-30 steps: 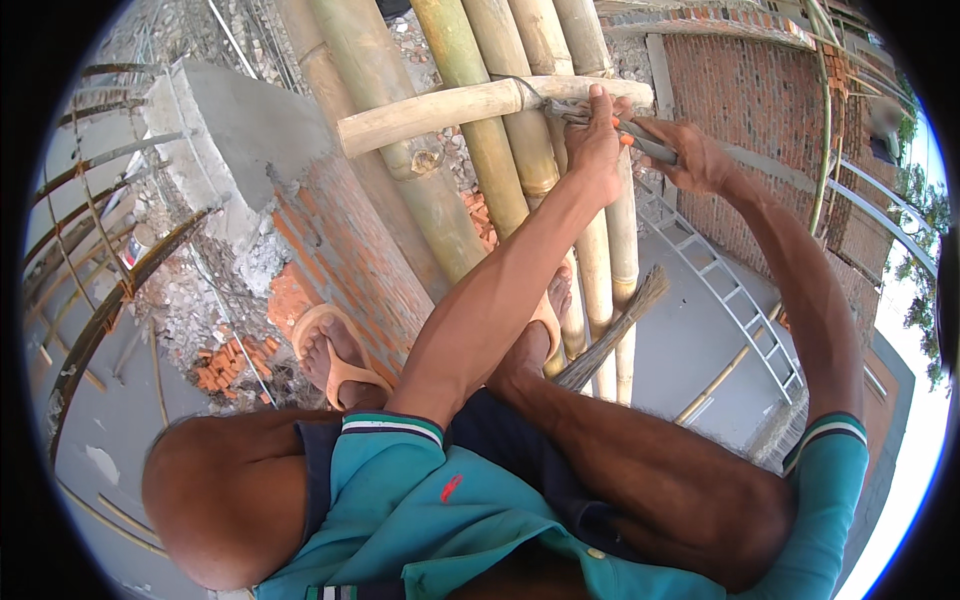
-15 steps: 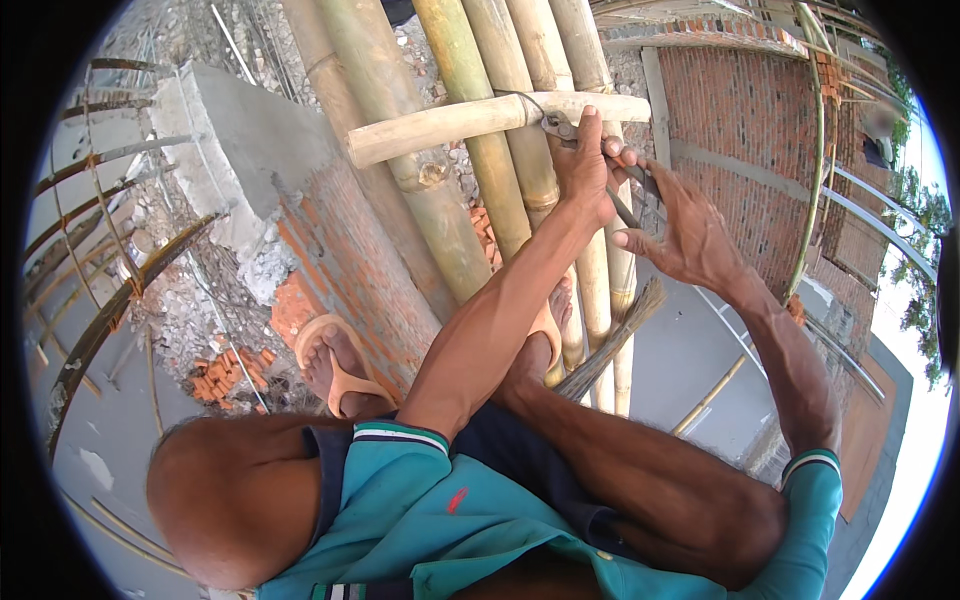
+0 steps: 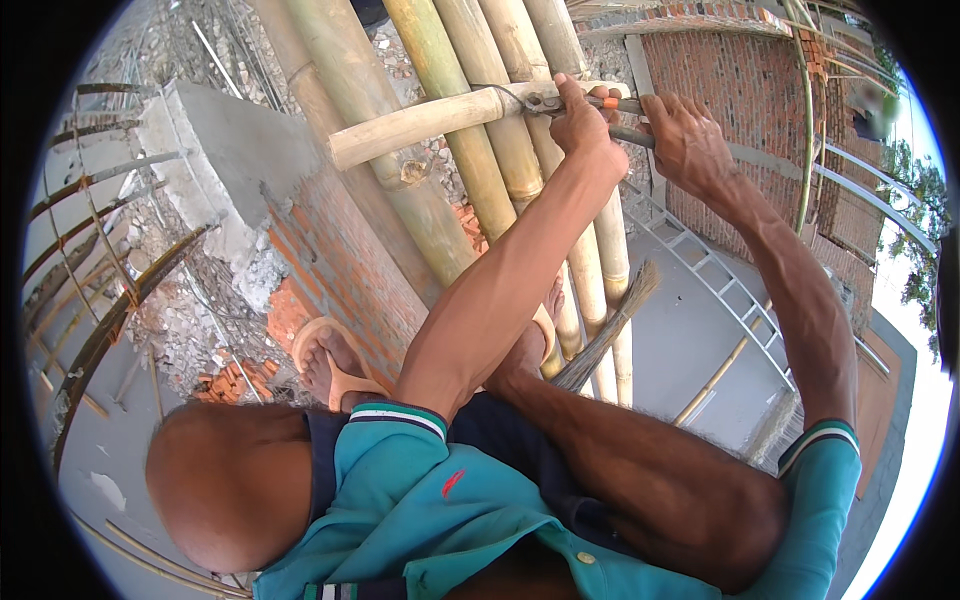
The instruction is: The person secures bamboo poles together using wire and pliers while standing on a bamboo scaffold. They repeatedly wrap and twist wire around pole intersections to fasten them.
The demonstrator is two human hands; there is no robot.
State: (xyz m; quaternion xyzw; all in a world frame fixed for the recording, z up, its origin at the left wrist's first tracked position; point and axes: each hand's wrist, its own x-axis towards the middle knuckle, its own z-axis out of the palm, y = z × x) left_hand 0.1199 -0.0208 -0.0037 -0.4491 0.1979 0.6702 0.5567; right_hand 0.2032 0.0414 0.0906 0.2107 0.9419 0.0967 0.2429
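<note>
Up on the scaffold, the thing being worked is the short bamboo crosspiece (image 3: 440,118), lying nearly level across the bundle of upright bamboo poles (image 3: 470,150). Its long axis runs left to right, its cut end sticking out to the person's left, its other end hidden under the hands. A loop of thin wire (image 3: 508,95) circles it where it crosses the poles.

Both arms reach up and away from the body to that crossing. The left hand (image 3: 583,125) is the nearer one: it is closed round the grey pliers (image 3: 560,100), thumb up, right on the crosspiece at the wire. The right hand (image 3: 685,135) sits just beside it to the right, fingers curled over the tool's handles; how firmly it grips I cannot tell. So the joint lies directly under the left hand and just left of the right, with the free length of the crosspiece running off leftward.

Below, a sandalled foot (image 3: 335,365) rests by the broken brick wall (image 3: 330,250), and a broom (image 3: 605,330) leans against the poles.
</note>
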